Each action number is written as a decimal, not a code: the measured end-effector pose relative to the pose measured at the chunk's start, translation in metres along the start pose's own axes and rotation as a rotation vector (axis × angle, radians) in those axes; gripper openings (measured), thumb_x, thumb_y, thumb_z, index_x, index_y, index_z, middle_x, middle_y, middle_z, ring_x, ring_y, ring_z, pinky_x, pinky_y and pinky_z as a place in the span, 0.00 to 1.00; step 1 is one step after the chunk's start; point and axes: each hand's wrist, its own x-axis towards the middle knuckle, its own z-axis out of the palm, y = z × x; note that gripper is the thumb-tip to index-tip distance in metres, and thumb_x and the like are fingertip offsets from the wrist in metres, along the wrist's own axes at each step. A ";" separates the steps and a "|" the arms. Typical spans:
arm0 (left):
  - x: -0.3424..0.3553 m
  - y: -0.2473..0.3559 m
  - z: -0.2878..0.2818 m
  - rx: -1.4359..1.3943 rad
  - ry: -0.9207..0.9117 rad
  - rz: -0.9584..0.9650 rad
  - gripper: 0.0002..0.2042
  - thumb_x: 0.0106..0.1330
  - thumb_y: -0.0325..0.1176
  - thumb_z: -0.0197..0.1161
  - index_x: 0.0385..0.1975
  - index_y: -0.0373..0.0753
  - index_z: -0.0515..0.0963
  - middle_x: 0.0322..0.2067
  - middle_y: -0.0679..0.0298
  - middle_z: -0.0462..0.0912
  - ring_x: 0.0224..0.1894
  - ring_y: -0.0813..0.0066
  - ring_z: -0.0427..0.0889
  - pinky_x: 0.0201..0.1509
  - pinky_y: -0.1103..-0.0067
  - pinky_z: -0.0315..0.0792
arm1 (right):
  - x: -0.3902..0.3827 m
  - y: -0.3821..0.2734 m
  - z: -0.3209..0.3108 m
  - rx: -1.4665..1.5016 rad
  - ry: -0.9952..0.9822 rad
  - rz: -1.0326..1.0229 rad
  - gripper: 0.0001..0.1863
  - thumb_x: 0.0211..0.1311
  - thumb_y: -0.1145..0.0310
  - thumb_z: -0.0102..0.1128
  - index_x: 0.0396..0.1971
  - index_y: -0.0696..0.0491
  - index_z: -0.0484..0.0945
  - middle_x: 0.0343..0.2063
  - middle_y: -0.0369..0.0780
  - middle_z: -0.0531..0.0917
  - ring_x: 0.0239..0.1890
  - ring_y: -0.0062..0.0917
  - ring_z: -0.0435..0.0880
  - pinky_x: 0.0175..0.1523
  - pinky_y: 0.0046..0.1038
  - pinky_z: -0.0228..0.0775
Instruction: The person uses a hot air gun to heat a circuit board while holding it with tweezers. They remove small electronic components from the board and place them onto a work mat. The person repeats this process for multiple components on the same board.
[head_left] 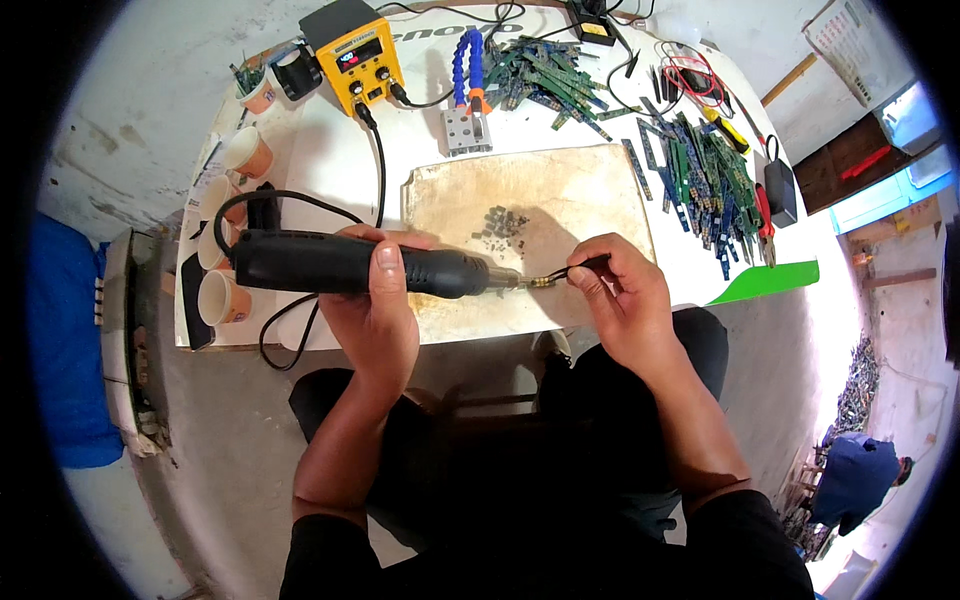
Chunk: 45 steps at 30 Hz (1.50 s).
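My left hand (375, 310) is closed around the black hot air gun (310, 263), held level with its metal nozzle (505, 278) facing right. In my right hand (630, 300) black tweezers (578, 270) are pinched between thumb and fingers. Their tips meet a small gold and dark piece (541, 282), probably part of a circuit board strip, right at the nozzle's mouth. Both hands are above the front of a stained, pale board (440, 190). Small dark chips (503, 228) lie in a loose cluster on that board, just beyond the nozzle.
A yellow soldering station (355, 60) stands back left, its cable running forward. Several paper cups (225, 298) line the left edge. Piles of green circuit strips (700, 170) lie right and at the back, near a blue flexible-arm stand (466, 130). Red-handled pliers (765, 215) rest right.
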 end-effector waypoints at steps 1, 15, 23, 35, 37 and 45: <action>0.000 0.000 0.000 0.001 -0.001 -0.006 0.13 0.76 0.40 0.53 0.45 0.35 0.69 0.32 0.54 0.86 0.38 0.71 0.83 0.51 0.74 0.75 | -0.001 0.001 0.001 0.012 0.003 0.007 0.04 0.66 0.78 0.62 0.39 0.59 0.78 0.33 0.43 0.82 0.35 0.29 0.83 0.43 0.26 0.74; 0.000 0.002 0.000 -0.004 0.001 -0.012 0.12 0.76 0.39 0.53 0.45 0.35 0.70 0.32 0.54 0.86 0.38 0.72 0.83 0.51 0.75 0.75 | 0.000 0.004 -0.002 -0.044 -0.070 0.035 0.04 0.70 0.80 0.59 0.42 0.59 0.75 0.36 0.36 0.80 0.40 0.17 0.81 0.46 0.19 0.74; -0.001 0.000 -0.001 -0.035 -0.001 -0.007 0.12 0.76 0.39 0.54 0.45 0.35 0.70 0.32 0.54 0.86 0.39 0.72 0.83 0.53 0.75 0.74 | 0.000 0.002 -0.001 -0.036 -0.063 0.057 0.04 0.71 0.79 0.59 0.42 0.58 0.75 0.34 0.35 0.81 0.38 0.15 0.82 0.45 0.18 0.74; 0.000 0.002 -0.002 -0.023 -0.017 0.015 0.12 0.76 0.39 0.53 0.45 0.34 0.69 0.32 0.53 0.85 0.39 0.71 0.83 0.53 0.75 0.74 | -0.001 0.005 0.002 0.096 -0.013 0.098 0.05 0.67 0.79 0.61 0.41 0.59 0.77 0.33 0.41 0.81 0.35 0.21 0.82 0.43 0.24 0.75; 0.000 0.002 -0.002 -0.020 -0.019 0.018 0.12 0.76 0.39 0.53 0.45 0.34 0.69 0.32 0.53 0.85 0.39 0.71 0.83 0.52 0.74 0.74 | -0.001 0.004 0.002 0.091 -0.015 0.097 0.05 0.67 0.79 0.61 0.40 0.59 0.77 0.32 0.41 0.81 0.35 0.22 0.82 0.42 0.23 0.74; 0.000 0.004 0.000 -0.038 -0.013 0.002 0.12 0.76 0.39 0.53 0.45 0.34 0.69 0.32 0.53 0.85 0.39 0.71 0.83 0.53 0.74 0.74 | 0.000 0.004 0.002 0.063 -0.018 0.096 0.04 0.67 0.80 0.60 0.40 0.59 0.77 0.32 0.41 0.81 0.36 0.22 0.82 0.43 0.24 0.74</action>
